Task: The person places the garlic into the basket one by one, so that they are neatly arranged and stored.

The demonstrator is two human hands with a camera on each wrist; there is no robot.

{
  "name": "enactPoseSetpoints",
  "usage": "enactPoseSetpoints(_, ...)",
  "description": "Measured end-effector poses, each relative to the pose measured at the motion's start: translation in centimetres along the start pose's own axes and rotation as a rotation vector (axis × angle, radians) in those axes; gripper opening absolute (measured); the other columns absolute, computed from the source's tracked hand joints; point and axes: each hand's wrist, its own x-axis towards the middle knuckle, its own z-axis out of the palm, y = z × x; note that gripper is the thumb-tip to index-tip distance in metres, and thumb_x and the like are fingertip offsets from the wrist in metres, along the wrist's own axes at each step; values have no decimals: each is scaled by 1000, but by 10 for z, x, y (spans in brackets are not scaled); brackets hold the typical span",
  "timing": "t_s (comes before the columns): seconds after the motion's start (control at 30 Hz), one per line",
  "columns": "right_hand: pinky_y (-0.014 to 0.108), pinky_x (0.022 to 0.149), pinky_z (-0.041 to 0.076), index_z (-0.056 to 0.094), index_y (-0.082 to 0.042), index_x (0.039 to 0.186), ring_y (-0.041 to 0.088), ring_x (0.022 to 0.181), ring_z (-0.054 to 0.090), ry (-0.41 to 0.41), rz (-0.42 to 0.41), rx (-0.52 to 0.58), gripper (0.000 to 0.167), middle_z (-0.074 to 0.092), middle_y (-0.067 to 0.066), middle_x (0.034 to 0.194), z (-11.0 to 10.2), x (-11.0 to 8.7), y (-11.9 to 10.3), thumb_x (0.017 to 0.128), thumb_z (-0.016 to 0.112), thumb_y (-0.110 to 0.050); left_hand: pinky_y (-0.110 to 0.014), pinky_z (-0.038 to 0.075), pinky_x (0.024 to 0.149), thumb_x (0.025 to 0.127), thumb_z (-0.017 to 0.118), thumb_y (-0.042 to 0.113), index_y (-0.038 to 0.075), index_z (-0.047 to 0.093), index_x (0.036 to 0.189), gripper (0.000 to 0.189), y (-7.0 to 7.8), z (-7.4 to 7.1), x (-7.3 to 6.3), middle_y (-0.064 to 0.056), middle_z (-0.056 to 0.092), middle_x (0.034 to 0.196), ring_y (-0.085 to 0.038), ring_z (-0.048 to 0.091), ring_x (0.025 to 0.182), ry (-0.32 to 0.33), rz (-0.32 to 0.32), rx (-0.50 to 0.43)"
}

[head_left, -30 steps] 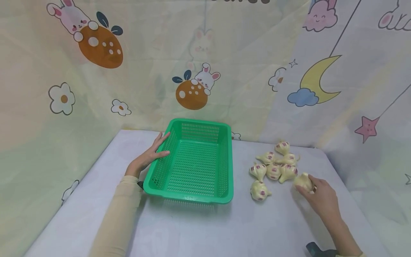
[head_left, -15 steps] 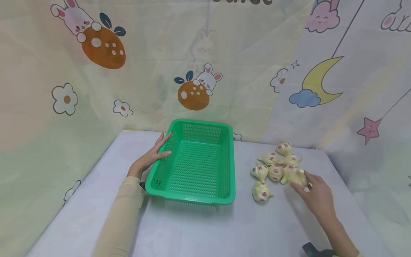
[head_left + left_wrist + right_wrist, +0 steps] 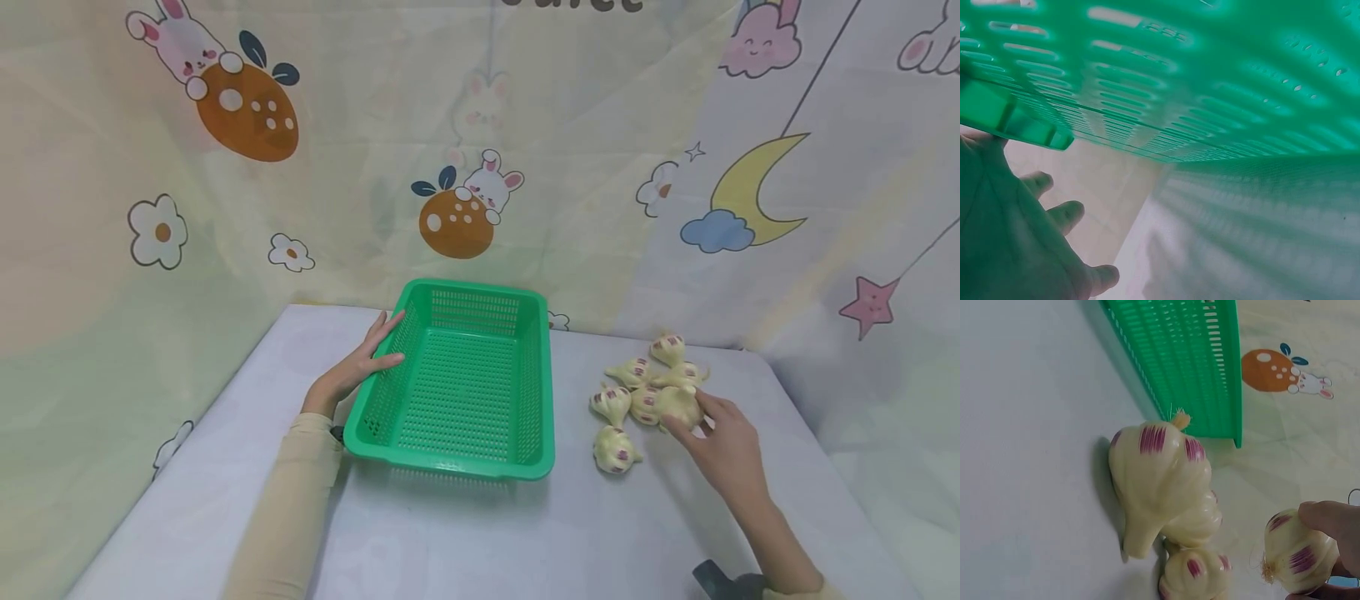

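Observation:
A green plastic basket (image 3: 457, 396) with perforated sides and floor stands on the white table, nothing inside it. At its left rim is my left hand (image 3: 348, 371), thumb and forefinger laid straight over the edge; in the left wrist view other fingers (image 3: 1067, 215) spread out below the rim. My right hand (image 3: 723, 446) pinches a garlic bulb (image 3: 1300, 553), cream with purple streaks, between thumb and fingers. It overlaps the group of bulbs in the head view. The nearest loose garlic bulb (image 3: 615, 450) lies at the front of that group.
Several more garlic bulbs (image 3: 632, 372) lie clustered to the right of the basket. A cloth backdrop (image 3: 585, 167) printed with rabbits, flowers and a moon hangs behind and beside the white table (image 3: 450, 542).
My right hand has moved left with the garlic bulb, from the right side of the group to over it. My left hand stays at the basket rim.

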Motion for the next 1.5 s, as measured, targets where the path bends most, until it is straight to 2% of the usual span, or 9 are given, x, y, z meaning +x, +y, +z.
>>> enactPoseSetpoints(0.27, 52, 83, 50, 49, 14, 129, 48, 110, 52, 5, -33, 62, 70, 51, 33, 123, 6, 3, -11, 83, 73, -33, -72, 3, 106, 96, 51, 23, 33, 8, 153, 72, -10, -1, 6, -2, -23, 157, -32, -20, 144, 6, -22, 2)
enactPoseSetpoints(0.4, 49, 83, 51, 49, 13, 129, 45, 110, 54, 3, -49, 87, 69, 52, 31, 123, 8, 2, -17, 84, 72, -33, -72, 3, 105, 96, 51, 26, 44, 10, 150, 71, -27, -1, 13, 3, -22, 158, -29, -20, 145, 22, -15, 5)
enactPoseSetpoints(0.57, 48, 81, 51, 52, 11, 127, 41, 106, 55, -2, -48, 97, 64, 55, 28, 120, 8, 2, -23, 85, 71, -34, -72, 3, 106, 95, 53, 32, 49, 12, 148, 69, -27, 1, 14, 8, -21, 157, -28, -19, 145, 29, 2, -1)
enactPoseSetpoints(0.67, 39, 73, 55, 59, 4, 109, 33, 96, 56, -4, -50, 92, 50, 58, 21, 109, 11, 3, -27, 84, 71, -37, -71, 3, 106, 94, 55, 36, 49, 14, 148, 69, -26, 2, 13, 6, -21, 158, -28, -19, 145, 36, 10, -6)
enactPoseSetpoints(0.8, 26, 64, 49, 54, -5, 87, 25, 87, 53, -2, -82, 97, 39, 58, 14, 98, 15, 5, -32, 84, 71, -39, -72, 3, 106, 93, 55, 37, 47, 13, 149, 70, -27, 1, 12, 3, -21, 158, -28, -19, 145, 46, 9, -7)
enactPoseSetpoints(1.03, 48, 76, 53, 59, 4, 108, 38, 102, 58, -40, -102, 154, 49, 58, 24, 115, 18, 6, -43, 86, 69, -38, -72, 2, 106, 95, 52, 28, 38, 9, 152, 72, -23, 1, 10, 4, -22, 157, -31, -20, 145, 32, 3, -18)
enactPoseSetpoints(1.27, 42, 82, 53, 58, 4, 105, 37, 107, 59, -80, -94, 206, 46, 60, 21, 114, 20, 6, -51, 85, 70, -37, -72, 3, 106, 96, 50, 22, 25, 7, 155, 73, 2, 3, 0, -5, -23, 157, -35, -20, 144, -3, -2, -31)
enactPoseSetpoints(1.37, 43, 84, 53, 59, 3, 106, 38, 110, 59, -109, -78, 213, 50, 61, 21, 114, 22, 8, -57, 85, 69, -41, -72, 2, 105, 96, 50, 24, 27, 7, 154, 73, -1, 1, 0, -3, -23, 157, -34, -20, 144, 7, -5, -32)
enactPoseSetpoints(1.5, 45, 85, 53, 61, 1, 106, 39, 113, 58, -134, -74, 210, 53, 62, 23, 116, 26, 11, -63, 84, 68, -46, -73, 1, 105, 96, 51, 27, 37, 9, 153, 71, -17, 0, 6, 4, -22, 158, -31, -19, 145, 30, -6, -30)
